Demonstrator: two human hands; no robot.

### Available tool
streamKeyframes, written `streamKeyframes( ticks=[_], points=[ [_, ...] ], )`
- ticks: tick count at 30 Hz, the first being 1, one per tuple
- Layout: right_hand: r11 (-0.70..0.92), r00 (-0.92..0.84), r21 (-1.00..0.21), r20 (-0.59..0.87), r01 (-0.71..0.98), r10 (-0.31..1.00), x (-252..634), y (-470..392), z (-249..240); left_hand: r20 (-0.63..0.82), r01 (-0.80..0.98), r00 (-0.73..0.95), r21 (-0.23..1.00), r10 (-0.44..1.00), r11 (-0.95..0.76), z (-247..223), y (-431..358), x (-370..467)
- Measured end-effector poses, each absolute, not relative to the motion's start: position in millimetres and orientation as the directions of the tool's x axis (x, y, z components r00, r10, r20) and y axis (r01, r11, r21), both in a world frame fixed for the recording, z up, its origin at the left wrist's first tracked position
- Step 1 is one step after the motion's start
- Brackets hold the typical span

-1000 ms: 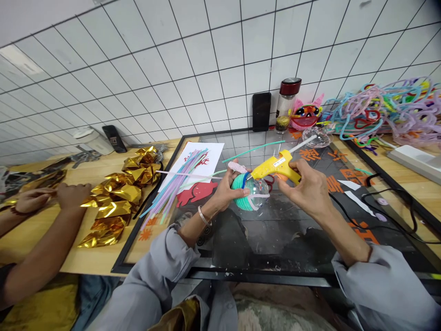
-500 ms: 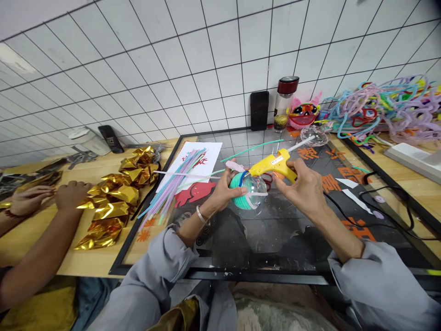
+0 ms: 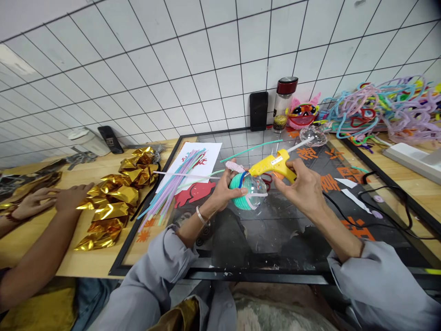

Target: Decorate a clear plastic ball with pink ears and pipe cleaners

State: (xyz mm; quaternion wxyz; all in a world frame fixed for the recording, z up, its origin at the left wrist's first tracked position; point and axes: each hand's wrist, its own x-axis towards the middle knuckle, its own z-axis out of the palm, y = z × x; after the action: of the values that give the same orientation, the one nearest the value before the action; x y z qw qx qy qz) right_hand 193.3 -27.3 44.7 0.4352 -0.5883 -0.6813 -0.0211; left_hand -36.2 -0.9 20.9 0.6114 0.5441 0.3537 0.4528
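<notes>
My left hand (image 3: 225, 189) is closed around a clear plastic ball (image 3: 257, 185) whose left part is wrapped in green pipe cleaner (image 3: 241, 195). A blue strand rings the green part, and a pale pink strand crosses the clear side. Beside my fingertips a pink fuzzy piece (image 3: 234, 167) sticks up at the top. My right hand (image 3: 301, 184) grips a yellow hot glue gun (image 3: 270, 164) by its handle, with a white glue stick (image 3: 302, 143) jutting from the back. The gun's nozzle is at the blue strand; whether it touches cannot be made out.
Pipe cleaners (image 3: 172, 184) lie on white paper (image 3: 210, 151) beside a red cutout (image 3: 196, 193). Gold foil (image 3: 113, 202) and another person's hands (image 3: 69, 197) are leftward. A glass bottle (image 3: 284, 105), a phone (image 3: 258, 111) and tangled pipe cleaners (image 3: 375, 110) stand behind; a black cord (image 3: 358, 225) runs right.
My hands, the ball and the glue gun stay almost still. At the left, the other person's hands have shifted slightly.
</notes>
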Motion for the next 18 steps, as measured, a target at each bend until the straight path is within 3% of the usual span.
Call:
streamKeyframes(
  ticks=[18],
  points=[
    [0.307, 0.056, -0.486, 0.6, 0.818, 0.798, 194.2, -31.0, 47.6, 0.064, -0.169, 0.341, 0.986, 0.938, -0.006, 21.5, -0.6, -36.0]
  ],
)
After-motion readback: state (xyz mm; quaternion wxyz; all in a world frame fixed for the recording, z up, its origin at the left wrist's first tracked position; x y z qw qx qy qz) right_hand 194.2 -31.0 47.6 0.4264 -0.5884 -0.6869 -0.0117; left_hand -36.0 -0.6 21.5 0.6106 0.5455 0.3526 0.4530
